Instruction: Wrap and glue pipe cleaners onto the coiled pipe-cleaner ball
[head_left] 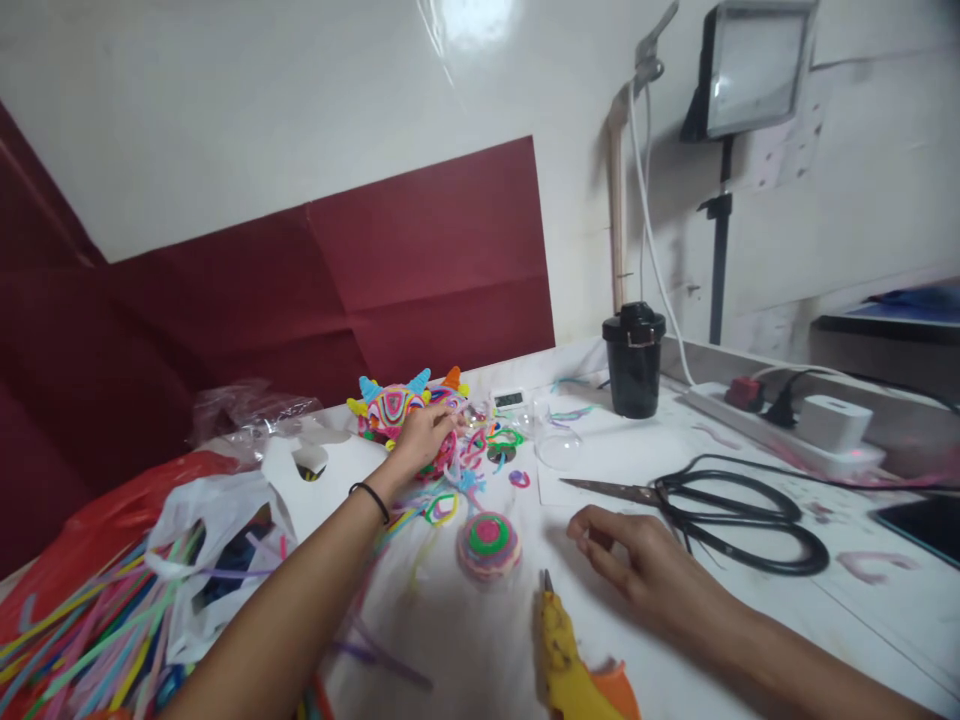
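Note:
My left hand, with a black band at the wrist, reaches into the far pile of craft pieces. Its bent fingers are closed beside a colourful figure with blue and yellow horn-like points; what they grip, if anything, I cannot make out. Nearer me sits a round coiled piece with a green and pink centre. Over the white tabletop, my right hand is loosely curled, thumb and forefinger apart, holding nothing. Just beyond it lie black-handled scissors. A yellow glue gun lies to its left, nozzle pointing away.
Pipe cleaners spill from bags at the left, beside a white plastic bag. Clear domes and a small digital display stand farther back. A lidded black cup and a power strip are at right.

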